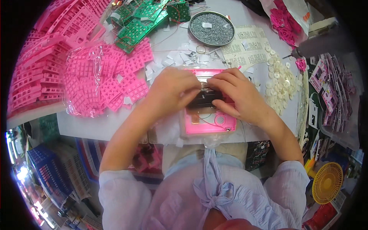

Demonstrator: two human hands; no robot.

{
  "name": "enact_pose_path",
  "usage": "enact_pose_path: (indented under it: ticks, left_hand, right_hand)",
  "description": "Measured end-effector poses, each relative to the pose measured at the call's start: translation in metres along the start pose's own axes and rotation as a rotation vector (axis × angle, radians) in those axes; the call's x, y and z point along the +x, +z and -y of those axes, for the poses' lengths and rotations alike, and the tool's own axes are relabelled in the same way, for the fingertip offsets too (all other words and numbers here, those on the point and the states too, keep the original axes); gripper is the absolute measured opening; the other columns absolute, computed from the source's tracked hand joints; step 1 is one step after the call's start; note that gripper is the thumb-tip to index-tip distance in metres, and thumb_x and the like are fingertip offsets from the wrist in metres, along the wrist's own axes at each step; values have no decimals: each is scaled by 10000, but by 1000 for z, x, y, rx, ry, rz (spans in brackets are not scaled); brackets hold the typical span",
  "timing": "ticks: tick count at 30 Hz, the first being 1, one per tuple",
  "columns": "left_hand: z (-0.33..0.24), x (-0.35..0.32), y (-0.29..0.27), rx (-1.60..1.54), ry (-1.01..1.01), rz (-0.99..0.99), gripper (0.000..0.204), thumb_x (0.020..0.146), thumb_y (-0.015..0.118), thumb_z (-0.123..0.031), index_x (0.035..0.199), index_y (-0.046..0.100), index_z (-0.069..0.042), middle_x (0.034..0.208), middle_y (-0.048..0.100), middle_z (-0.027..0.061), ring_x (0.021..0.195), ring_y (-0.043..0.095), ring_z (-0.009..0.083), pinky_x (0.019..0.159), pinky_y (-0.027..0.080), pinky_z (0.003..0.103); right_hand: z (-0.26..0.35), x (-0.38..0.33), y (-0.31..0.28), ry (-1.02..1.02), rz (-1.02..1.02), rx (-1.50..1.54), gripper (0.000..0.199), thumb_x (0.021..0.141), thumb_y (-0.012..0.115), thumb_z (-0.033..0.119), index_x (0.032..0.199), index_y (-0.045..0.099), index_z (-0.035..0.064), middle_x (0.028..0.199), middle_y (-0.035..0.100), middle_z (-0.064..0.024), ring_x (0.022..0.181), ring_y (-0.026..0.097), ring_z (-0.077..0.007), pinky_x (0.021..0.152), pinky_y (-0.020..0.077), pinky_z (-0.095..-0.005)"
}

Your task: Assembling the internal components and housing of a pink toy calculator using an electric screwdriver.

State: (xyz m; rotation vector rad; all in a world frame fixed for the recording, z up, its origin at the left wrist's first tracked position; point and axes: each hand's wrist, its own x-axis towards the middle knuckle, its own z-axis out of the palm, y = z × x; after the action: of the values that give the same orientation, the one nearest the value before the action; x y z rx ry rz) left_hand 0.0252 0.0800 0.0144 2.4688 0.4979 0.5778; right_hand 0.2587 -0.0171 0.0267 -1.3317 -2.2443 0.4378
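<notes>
A pink plastic case (209, 122) lies open on the white table's near edge, with thin wires and a round part in its lower half. My left hand (170, 90) and my right hand (237, 94) meet over its upper half. Both pinch a dark, flat part (207, 99) that sits in the case. My fingers hide the middle of that part and the case's top edge.
Pink plastic frames (103, 76) fill a clear bag and piles at the left. Green circuit boards (143, 21) lie at the back, beside a round tin of small grey bits (212, 28). White discs (279, 82) are heaped at the right. A yellow fan (327, 183) stands low right.
</notes>
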Motion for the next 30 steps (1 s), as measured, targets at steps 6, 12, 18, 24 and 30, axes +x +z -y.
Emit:
enact_pose_path:
  ticks: [6, 12, 18, 24, 30]
  left_hand:
    - [2, 4, -14, 104, 114, 140, 153, 809, 737, -96, 949, 676, -91, 899, 658, 42, 854, 638, 251, 772, 469, 382]
    - [1, 8, -21, 195, 204, 172, 141, 812, 723, -111, 944, 674, -94, 838, 624, 38, 793, 630, 255, 740, 482, 386]
    - [-4, 14, -25, 257, 200, 270, 116, 811, 687, -109, 926, 682, -101, 822, 623, 50, 739, 631, 262, 699, 503, 393]
    - [-12, -7, -14, 206, 85, 231, 156, 839, 684, -106, 986, 711, -60, 863, 662, 70, 767, 650, 284, 675, 515, 388]
    - [-16, -2, -7, -189, -361, 156, 143, 862, 706, -133, 888, 711, 8, 844, 687, 127, 714, 642, 231, 643, 501, 341]
  right_hand:
    - [2, 0, 2, 5, 59, 165, 430, 828, 722, 116, 1236, 608, 38, 1141, 619, -152, 1051, 582, -351, 940, 484, -434]
    - [7, -1, 7, 33, 12, 141, 437, 820, 719, 107, 1238, 598, 65, 1112, 606, -130, 1017, 569, -345, 883, 494, -433]
    - [9, 1, 8, 18, 51, 88, 411, 810, 701, 83, 1209, 606, 103, 1126, 588, -126, 1029, 557, -343, 882, 505, -432]
    - [15, 5, 5, 24, 91, 9, 427, 755, 703, 69, 1170, 613, 121, 1104, 593, -107, 1020, 557, -338, 847, 526, -427]
    - [22, 6, 5, -33, 83, -122, 430, 730, 725, 74, 1144, 628, 138, 1107, 601, -93, 1026, 567, -332, 828, 544, -415]
